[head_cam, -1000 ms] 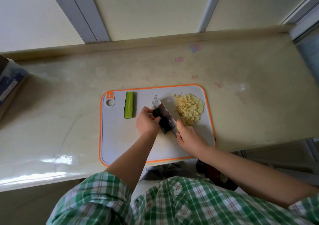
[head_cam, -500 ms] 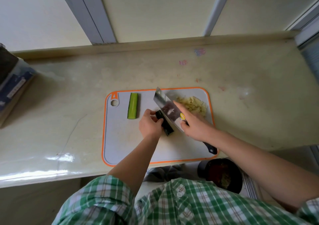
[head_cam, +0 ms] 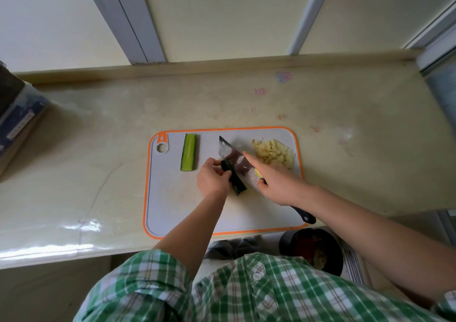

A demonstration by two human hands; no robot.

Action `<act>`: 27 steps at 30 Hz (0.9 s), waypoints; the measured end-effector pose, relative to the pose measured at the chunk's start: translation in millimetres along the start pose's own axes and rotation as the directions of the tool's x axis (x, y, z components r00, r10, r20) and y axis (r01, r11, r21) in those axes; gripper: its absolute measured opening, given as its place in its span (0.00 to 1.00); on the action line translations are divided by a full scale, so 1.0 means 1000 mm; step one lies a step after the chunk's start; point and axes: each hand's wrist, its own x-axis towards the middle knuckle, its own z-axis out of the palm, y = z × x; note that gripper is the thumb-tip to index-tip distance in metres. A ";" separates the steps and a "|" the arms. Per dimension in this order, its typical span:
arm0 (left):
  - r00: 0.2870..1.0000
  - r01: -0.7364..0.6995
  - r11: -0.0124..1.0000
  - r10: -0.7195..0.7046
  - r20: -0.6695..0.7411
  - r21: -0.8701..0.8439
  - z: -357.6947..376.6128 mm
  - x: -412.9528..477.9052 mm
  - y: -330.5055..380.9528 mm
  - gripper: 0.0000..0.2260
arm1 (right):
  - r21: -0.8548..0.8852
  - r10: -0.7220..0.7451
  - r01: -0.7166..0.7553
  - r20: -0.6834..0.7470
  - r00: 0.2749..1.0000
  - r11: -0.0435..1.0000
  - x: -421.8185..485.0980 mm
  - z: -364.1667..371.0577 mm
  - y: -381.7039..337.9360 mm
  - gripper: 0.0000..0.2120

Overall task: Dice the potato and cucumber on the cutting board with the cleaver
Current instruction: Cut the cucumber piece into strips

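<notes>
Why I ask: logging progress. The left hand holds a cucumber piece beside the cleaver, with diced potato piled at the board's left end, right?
No: the head view shows the diced potato piled at the cutting board's right end; the left hand holds a cucumber piece beside the cleaver.

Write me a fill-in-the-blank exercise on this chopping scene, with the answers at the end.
The cutting board has an ____ rim.
The right hand grips the cleaver; the diced potato is piled on the blade's ____ side.
The left hand steadies one cucumber piece; the other cucumber half lies cut side ____.
Answers: orange; right; up.
</notes>
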 end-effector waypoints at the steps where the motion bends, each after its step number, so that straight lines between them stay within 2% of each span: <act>1: 1.000 0.004 1.000 -0.004 -0.001 -0.004 0.000 0.000 0.000 0.09 | -0.002 0.001 -0.001 0.006 1.000 1.000 -0.002 0.001 0.002 0.35; 11: 1.000 0.030 0.999 -0.030 -0.001 -0.013 0.003 0.004 -0.003 0.09 | 0.103 0.018 -0.011 -0.062 0.998 0.995 -0.013 0.035 0.007 0.36; 27: 1.000 0.007 1.000 -0.007 -0.005 -0.010 0.004 0.003 -0.004 0.09 | 0.152 0.069 -0.049 -0.131 0.989 0.987 -0.006 0.064 0.013 0.33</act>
